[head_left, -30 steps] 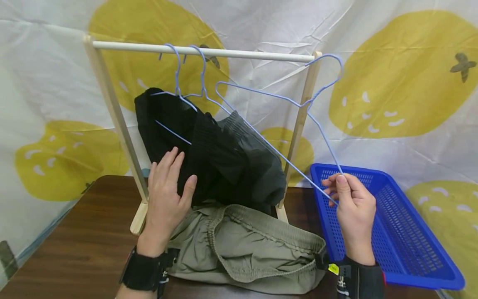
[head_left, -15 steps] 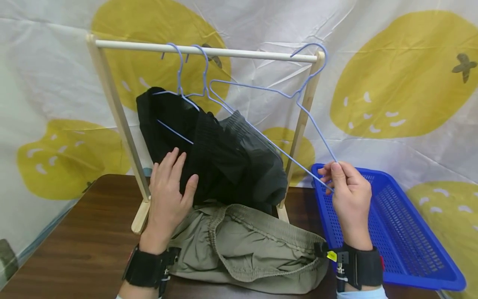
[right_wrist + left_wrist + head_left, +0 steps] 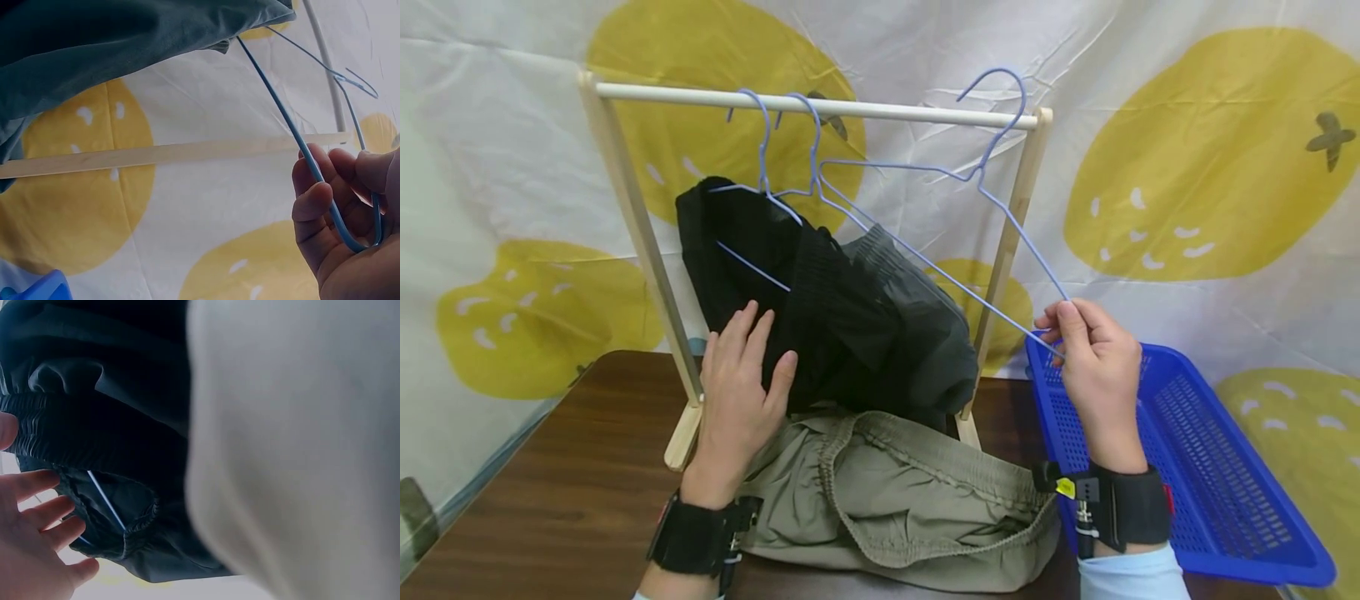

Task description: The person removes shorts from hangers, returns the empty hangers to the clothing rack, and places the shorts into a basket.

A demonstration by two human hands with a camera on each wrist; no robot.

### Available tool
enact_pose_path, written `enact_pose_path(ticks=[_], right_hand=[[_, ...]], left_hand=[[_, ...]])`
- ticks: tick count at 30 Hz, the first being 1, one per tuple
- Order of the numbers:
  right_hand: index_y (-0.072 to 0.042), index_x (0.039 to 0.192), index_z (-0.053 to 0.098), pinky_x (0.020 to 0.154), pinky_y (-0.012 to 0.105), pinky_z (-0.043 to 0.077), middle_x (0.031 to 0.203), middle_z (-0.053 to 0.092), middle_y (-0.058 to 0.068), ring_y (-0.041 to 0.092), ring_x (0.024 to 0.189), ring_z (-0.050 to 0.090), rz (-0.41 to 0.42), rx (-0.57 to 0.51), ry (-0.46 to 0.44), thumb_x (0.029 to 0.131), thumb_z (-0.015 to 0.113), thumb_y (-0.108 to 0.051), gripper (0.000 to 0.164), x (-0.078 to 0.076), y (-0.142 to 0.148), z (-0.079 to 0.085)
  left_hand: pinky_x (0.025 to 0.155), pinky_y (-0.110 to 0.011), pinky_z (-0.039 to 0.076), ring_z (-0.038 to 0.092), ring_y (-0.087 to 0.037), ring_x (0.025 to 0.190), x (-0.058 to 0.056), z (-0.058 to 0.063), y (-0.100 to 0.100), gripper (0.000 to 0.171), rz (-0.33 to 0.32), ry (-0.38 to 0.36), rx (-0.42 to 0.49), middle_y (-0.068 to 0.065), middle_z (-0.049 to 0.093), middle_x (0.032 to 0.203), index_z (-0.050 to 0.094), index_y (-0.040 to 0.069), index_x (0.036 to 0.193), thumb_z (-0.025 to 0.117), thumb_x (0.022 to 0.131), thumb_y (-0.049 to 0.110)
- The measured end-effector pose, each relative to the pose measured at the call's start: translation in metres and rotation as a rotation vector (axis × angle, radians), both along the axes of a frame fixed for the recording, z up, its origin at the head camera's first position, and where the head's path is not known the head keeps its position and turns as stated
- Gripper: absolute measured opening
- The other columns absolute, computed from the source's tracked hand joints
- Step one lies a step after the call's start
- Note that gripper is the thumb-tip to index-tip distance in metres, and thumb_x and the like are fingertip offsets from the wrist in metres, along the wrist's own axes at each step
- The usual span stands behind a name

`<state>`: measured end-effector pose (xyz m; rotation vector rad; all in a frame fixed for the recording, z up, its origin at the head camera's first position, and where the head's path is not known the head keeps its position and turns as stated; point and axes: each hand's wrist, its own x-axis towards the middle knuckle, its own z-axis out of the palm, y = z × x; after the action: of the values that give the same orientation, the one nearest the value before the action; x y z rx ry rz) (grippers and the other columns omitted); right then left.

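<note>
My right hand (image 3: 1097, 358) pinches one end of a blue wire hanger (image 3: 981, 172), thumb and fingers on the wire. This hanger is tilted, its hook above the rail's right end. My left hand (image 3: 737, 392) has straight, spread fingers in front of a black garment (image 3: 850, 308) with an elastic waistband; whether they touch it I cannot tell. That garment hangs on a blue hanger (image 3: 763, 154), and a grey garment (image 3: 932, 333) hangs beside it. In the right wrist view the held hanger (image 3: 275, 94) curves round between the thumb and fingers.
A white rail (image 3: 880, 107) on wooden legs (image 3: 640, 217) bears two hangers. Below it on the brown table (image 3: 565, 467) lies a khaki garment with an elastic waist (image 3: 925, 500). At the right stands a blue perforated basket (image 3: 1210, 467). A printed cloth (image 3: 925, 50) hangs behind.
My right hand has moved up and slightly left with the hanger. The hook has risen and swung left over the rail. My left hand has stayed nearly still.
</note>
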<state>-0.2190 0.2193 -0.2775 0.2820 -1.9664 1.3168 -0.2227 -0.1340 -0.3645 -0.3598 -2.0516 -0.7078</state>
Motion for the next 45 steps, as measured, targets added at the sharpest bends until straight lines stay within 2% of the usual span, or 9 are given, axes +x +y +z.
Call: enact_pose_path(ticks=[6, 8, 13, 15, 26, 32, 37, 43, 45], right_hand=[[0.006, 0.098, 0.073, 0.055, 0.015, 0.049, 0.078, 0.067, -0.024, -0.003, 0.070, 0.064, -0.007, 0.051, -0.006, 0.108, 0.057, -0.017, 0.030, -0.007, -0.004, 0.005], [0.006, 0.098, 0.073, 0.055, 0.015, 0.049, 0.080, 0.070, -0.015, -0.003, 0.069, 0.064, -0.008, 0.066, -0.014, 0.108, 0.057, -0.017, 0.030, -0.009, -0.006, 0.005], [0.006, 0.097, 0.073, 0.054, 0.013, 0.047, 0.087, 0.075, 0.017, -0.006, 0.067, 0.063, -0.016, 0.107, -0.019, 0.107, 0.058, -0.015, 0.028, -0.012, -0.011, 0.006], [0.005, 0.095, 0.073, 0.054, 0.012, 0.046, 0.088, 0.075, 0.021, -0.007, 0.067, 0.062, -0.019, 0.125, -0.020, 0.107, 0.058, -0.014, 0.027, -0.013, -0.013, 0.006], [0.001, 0.101, 0.076, 0.057, 0.012, 0.046, 0.091, 0.075, 0.018, -0.008, 0.072, 0.062, -0.006, 0.200, -0.081, 0.108, 0.057, -0.019, 0.029, -0.014, -0.012, 0.000], [0.001, 0.107, 0.076, 0.057, 0.013, 0.048, 0.094, 0.075, 0.019, -0.009, 0.072, 0.061, 0.017, 0.193, -0.111, 0.108, 0.056, -0.021, 0.029, -0.014, -0.012, -0.004], [-0.001, 0.108, 0.075, 0.060, 0.011, 0.048, 0.094, 0.076, 0.018, -0.012, 0.071, 0.059, -0.029, 0.212, -0.108, 0.107, 0.059, -0.021, 0.026, -0.010, -0.010, -0.008], [0.003, 0.117, 0.073, 0.070, 0.015, 0.042, 0.099, 0.075, 0.020, 0.017, 0.078, 0.064, -0.172, 0.258, 0.024, 0.103, 0.064, -0.012, 0.022, -0.001, -0.005, -0.020], [0.005, 0.118, 0.071, 0.073, 0.016, 0.043, 0.101, 0.074, 0.021, 0.023, 0.081, 0.064, -0.193, 0.248, 0.057, 0.102, 0.065, -0.010, 0.022, 0.002, -0.003, -0.023]], left_hand=[[0.114, -0.074, 0.022, 0.043, -0.050, 0.139, -0.001, -0.002, -0.001, 0.076, 0.004, -0.007, -0.001, -0.030, 0.047, 0.152, 0.056, -0.008, 0.142, 0.033, 0.109, 0.057], [0.114, -0.074, 0.022, 0.043, -0.050, 0.139, -0.001, -0.002, -0.002, 0.075, 0.005, -0.008, -0.001, -0.029, 0.047, 0.152, 0.056, -0.008, 0.142, 0.034, 0.109, 0.056], [0.114, -0.074, 0.023, 0.043, -0.049, 0.140, -0.001, -0.003, -0.003, 0.075, 0.007, -0.012, -0.004, -0.029, 0.047, 0.152, 0.056, -0.008, 0.142, 0.034, 0.109, 0.056], [0.113, -0.074, 0.023, 0.043, -0.049, 0.140, -0.002, -0.004, -0.003, 0.075, 0.010, -0.010, -0.006, -0.029, 0.047, 0.152, 0.056, -0.008, 0.142, 0.034, 0.109, 0.056], [0.112, -0.075, 0.024, 0.044, -0.051, 0.138, -0.002, -0.005, -0.004, 0.077, 0.008, 0.006, -0.001, -0.030, 0.048, 0.151, 0.056, -0.009, 0.141, 0.032, 0.109, 0.058], [0.112, -0.075, 0.025, 0.044, -0.051, 0.138, -0.002, -0.006, -0.005, 0.077, 0.008, 0.010, -0.001, -0.030, 0.048, 0.150, 0.056, -0.008, 0.141, 0.032, 0.109, 0.058], [0.113, -0.074, 0.024, 0.043, -0.050, 0.139, -0.001, -0.005, -0.005, 0.076, 0.003, 0.004, 0.003, -0.030, 0.048, 0.151, 0.056, -0.009, 0.141, 0.033, 0.109, 0.057], [0.113, -0.074, 0.025, 0.043, -0.049, 0.140, 0.000, -0.001, -0.004, 0.076, -0.016, 0.020, 0.011, -0.029, 0.048, 0.151, 0.055, -0.009, 0.142, 0.034, 0.110, 0.056], [0.113, -0.074, 0.025, 0.044, -0.049, 0.139, 0.000, 0.002, -0.003, 0.076, -0.022, 0.029, 0.012, -0.029, 0.049, 0.151, 0.055, -0.009, 0.142, 0.034, 0.110, 0.056]])
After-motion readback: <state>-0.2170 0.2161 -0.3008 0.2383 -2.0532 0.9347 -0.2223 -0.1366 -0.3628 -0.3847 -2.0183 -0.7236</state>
